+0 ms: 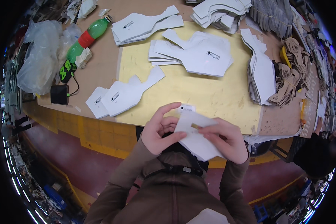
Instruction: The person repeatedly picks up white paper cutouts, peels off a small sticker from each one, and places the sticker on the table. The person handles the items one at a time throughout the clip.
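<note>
A white, stiff cut piece (pixel 193 140) is tilted up in front of me at the table's near edge. My left hand (pixel 161 130) grips its left edge, the thumb lying on the face and the other fingers curled, partly behind it. Over the same piece, my right hand (pixel 226 139) pinches a small yellowish-brown strip (pixel 195 126) against its face. What the strip is, I cannot make out. Just beyond the piece shows a white part with a printed label (pixel 187 108). Two similar labelled white pieces (pixel 127 98) overlap on the table to the left.
More white pieces lie in stacks at the back left (pixel 138 28), back middle (pixel 201 52) and right (pixel 257 71). Beige bundled pieces (pixel 291 78) sit at the far right. A green bottle (pixel 95 30), a clear plastic bag (pixel 41 56) and a black power bank (pixel 59 94) are on the left.
</note>
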A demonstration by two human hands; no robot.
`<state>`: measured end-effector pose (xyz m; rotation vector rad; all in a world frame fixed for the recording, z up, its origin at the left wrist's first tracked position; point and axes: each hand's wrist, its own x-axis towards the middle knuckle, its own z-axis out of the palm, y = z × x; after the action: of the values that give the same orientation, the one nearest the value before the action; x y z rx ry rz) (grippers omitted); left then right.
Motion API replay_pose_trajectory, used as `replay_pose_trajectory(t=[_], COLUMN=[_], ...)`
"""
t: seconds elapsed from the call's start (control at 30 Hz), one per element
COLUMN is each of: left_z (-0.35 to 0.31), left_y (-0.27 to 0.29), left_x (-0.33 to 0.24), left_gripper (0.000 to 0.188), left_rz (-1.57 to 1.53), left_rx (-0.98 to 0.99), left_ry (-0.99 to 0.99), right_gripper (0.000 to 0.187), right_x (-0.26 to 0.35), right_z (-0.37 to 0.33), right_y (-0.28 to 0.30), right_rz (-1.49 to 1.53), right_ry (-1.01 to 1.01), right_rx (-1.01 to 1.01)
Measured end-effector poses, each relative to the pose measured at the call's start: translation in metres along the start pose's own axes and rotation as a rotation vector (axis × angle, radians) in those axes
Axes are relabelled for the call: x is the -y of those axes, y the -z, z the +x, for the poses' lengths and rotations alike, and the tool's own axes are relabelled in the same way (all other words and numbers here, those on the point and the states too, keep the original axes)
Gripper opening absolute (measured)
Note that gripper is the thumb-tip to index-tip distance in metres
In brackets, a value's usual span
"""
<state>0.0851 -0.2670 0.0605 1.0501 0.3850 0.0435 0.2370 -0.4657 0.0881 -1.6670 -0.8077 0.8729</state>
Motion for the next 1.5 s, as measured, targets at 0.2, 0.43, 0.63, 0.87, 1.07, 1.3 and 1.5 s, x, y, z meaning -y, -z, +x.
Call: replay_pose_trajectory(t=[0.2, 0.43, 0.63, 0.87, 1.07, 1.3, 1.5], left_z=[0.016, 0.017, 0.021, 0.024, 0.025, 0.023, 0.022], left_y=[0.008, 0.006, 0.005, 0.007, 0.008, 0.008, 0.008], left_x=[0.01, 0.012, 0.005, 0.003, 0.003, 0.002, 0.003], left_gripper=[0.048, 0.023, 0.021, 0.021, 0.02, 0.023, 0.023], left_rz=[0.105, 0.487, 0.686, 0.693, 0.716, 0.722, 0.722], left_rx=[-0.282, -0.325, -0.319, -0.315, -0.31, -0.29, -0.296], left_ry=[-0.067, -0.047, -0.12, -0.092, -0.101, -0.084, -0.099], right_gripper=[0.013, 0.013, 0.013, 0.015, 0.016, 0.015, 0.015], right_x=[0.0, -0.011, -0.008, -0.013, -0.014, -0.02, -0.021], right_z=[0.02, 0.028, 0.03, 0.029, 0.028, 0.029, 0.028], right_y=[-0.003, -0.01, -0.024, -0.027, -0.029, -0.029, -0.028], right_rz=[0.054, -0.221, -0.329, -0.289, -0.286, -0.336, -0.327], right_ry=[-0.282, -0.127, -0.107, -0.125, -0.149, -0.061, -0.073], right_rx=[-0.111, -0.183, -0.253, -0.327, -0.331, -0.337, -0.33])
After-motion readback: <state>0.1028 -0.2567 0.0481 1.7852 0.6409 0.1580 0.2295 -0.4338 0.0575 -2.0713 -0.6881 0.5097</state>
